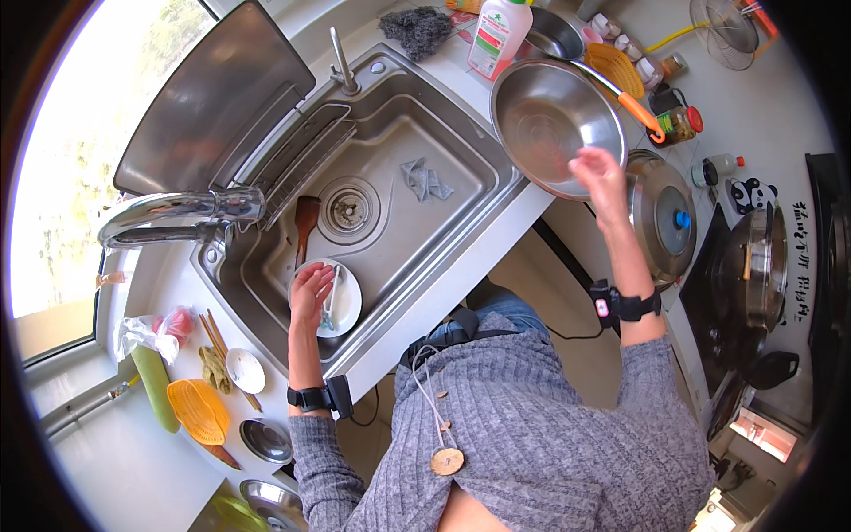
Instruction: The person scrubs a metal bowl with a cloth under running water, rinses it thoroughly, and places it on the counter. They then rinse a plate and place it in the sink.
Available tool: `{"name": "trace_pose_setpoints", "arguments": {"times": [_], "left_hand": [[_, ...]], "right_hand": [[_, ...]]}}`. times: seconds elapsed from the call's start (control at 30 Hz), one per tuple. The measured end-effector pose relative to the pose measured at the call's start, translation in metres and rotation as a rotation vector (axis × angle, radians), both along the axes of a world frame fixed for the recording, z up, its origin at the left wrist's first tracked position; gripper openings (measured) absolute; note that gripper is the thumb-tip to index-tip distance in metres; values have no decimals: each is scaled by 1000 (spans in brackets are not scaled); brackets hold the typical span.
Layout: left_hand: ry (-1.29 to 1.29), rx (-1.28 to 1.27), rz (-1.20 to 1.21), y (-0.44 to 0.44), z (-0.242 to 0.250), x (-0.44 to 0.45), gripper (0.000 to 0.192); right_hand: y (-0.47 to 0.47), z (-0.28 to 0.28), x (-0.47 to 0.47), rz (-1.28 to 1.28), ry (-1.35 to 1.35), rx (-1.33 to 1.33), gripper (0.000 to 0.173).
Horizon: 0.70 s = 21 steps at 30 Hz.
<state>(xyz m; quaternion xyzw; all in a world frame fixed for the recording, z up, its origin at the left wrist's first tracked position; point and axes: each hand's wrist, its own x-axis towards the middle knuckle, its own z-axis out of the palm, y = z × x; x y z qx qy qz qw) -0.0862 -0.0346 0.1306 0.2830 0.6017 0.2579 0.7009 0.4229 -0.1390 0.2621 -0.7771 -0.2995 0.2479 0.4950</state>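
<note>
My left hand is over the near left corner of the steel sink, at the edge of a white plate that bears a pale utensil; its fingers are apart. A wooden spatula lies beside the drain, and a crumpled grey cloth lies on the sink floor. On the right, my right hand hovers at the near rim of a large steel bowl, fingers loosely bent. Whether they touch the bowl I cannot tell.
A chrome faucet reaches over the sink's left side. Behind stand a detergent bottle and a steel pan. A lidded pot stands at right. Left are a yellow basket, a small white dish and a green gourd.
</note>
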Motion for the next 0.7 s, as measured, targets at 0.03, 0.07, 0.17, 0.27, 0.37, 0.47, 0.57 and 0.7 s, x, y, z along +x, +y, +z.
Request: {"name": "trace_pose_setpoints", "arguments": {"times": [0.03, 0.07, 0.17, 0.27, 0.37, 0.47, 0.57, 0.7], "left_hand": [[12, 7, 2, 1, 3, 2, 25], [7, 16, -4, 2, 5, 5, 26], [7, 47, -12, 4, 14, 15, 26], [-10, 82, -57, 8, 24, 28, 26], [-11, 120, -139, 19, 34, 49, 26], [-35, 180, -196, 31, 51, 71, 26], [-70, 338, -257, 39, 73, 89, 29], [-72, 584, -342, 55, 94, 113, 45]], "right_hand": [[3, -2, 17, -119, -286, 46, 50], [5, -6, 32, -265, -441, -14, 57], [-5, -24, 62, -515, -477, -69, 68], [-25, -41, 64, -446, 387, -99, 70], [-29, -56, 48, -345, 900, -121, 46], [-25, -52, 35, -342, 836, -12, 23], [-30, -26, 25, -315, 734, 6, 18], [-42, 20, -5, -58, 623, -66, 21]]}}
